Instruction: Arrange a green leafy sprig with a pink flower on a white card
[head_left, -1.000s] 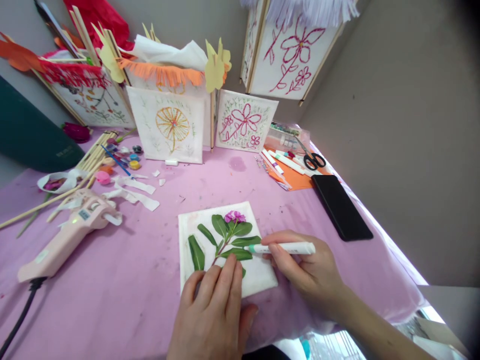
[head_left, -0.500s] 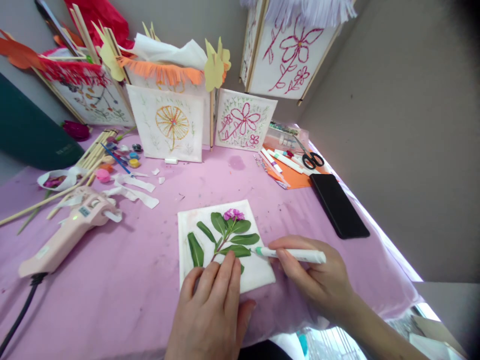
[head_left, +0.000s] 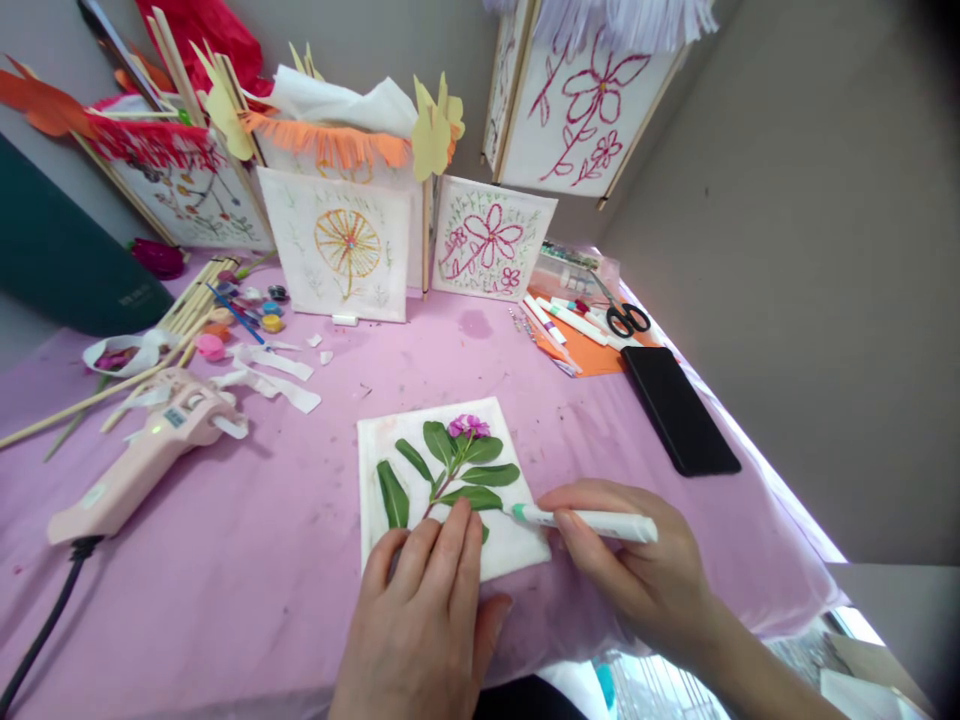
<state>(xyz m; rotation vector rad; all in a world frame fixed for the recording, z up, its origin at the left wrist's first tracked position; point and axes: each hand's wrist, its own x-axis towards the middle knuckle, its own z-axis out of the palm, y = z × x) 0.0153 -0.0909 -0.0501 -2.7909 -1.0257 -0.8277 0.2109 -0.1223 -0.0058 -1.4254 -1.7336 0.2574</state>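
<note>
A square white panel (head_left: pixel 517 552) lies on the pink-covered table, bearing a leafy sprig (head_left: pixel 474 497) with green leaves and a small magenta flower at its top. My left hand (head_left: pixel 427 600) lies flat with fingers stretched over the sprig's lower stem and leaves, hiding that part. In my right hand (head_left: pixel 645 555) is a white marker (head_left: pixel 600 522) with a green tip end, pinched between thumb and fingers. Its point sits just right of a leaf's end, over the panel; whether it touches the surface I cannot tell.
At left lies a pink glue gun (head_left: pixel 154 445) with a black cord, near wooden sticks (head_left: pixel 169 330) and paint pots (head_left: pixel 271 322). Decorated panels (head_left: pixel 337 250) stand behind. To the right are a black phone (head_left: pixel 679 410), scissors (head_left: pixel 628 318) and several markers (head_left: pixel 577 320) on orange paper.
The marker in my right hand has shifted slightly right and down, its tip a little farther from the leaf's end. My left hand stays on the sprig.
</note>
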